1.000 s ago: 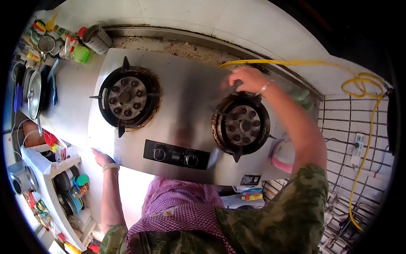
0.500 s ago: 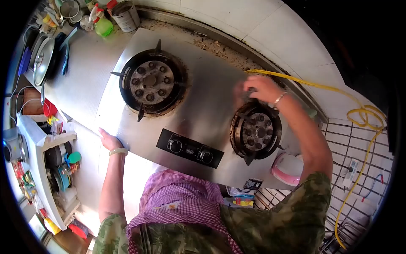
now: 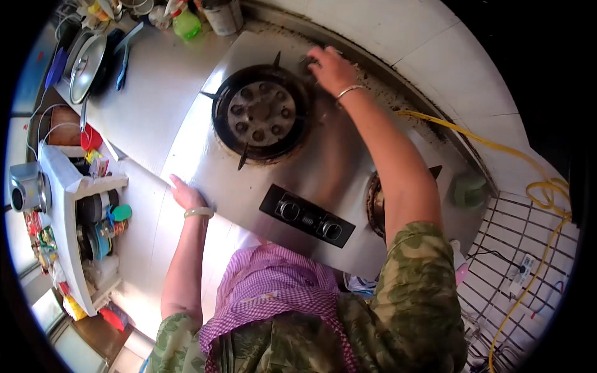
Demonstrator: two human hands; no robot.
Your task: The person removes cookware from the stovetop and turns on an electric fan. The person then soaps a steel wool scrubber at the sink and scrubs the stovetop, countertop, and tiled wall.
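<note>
A stainless-steel gas stove (image 3: 348, 155) lies below me, with a left burner (image 3: 260, 112), a right burner (image 3: 376, 205) partly hidden by my forearm, and a black knob panel (image 3: 306, 215). At the stove's back edge, just behind the left burner, my right hand (image 3: 334, 69) is curled with its fingers down on the metal. A small dark greyish thing shows under the fingertips, too unclear to name. My left hand (image 3: 188, 196) grips the stove's front left edge; some of its fingers are hidden.
A yellow hose (image 3: 460, 127) runs behind the stove toward a wire rack (image 3: 497, 242). A green item (image 3: 467, 191) sits near the right corner. On the left counter are a lidded pan (image 3: 88, 68), a blue-handled tool (image 3: 124, 65) and a spray bottle (image 3: 186, 25). A shelf (image 3: 78, 186) stands lower left.
My right hand has moved left along the back of the stove, from behind the right burner to behind the left one. The view has shifted; my left hand keeps its place at the edge.
</note>
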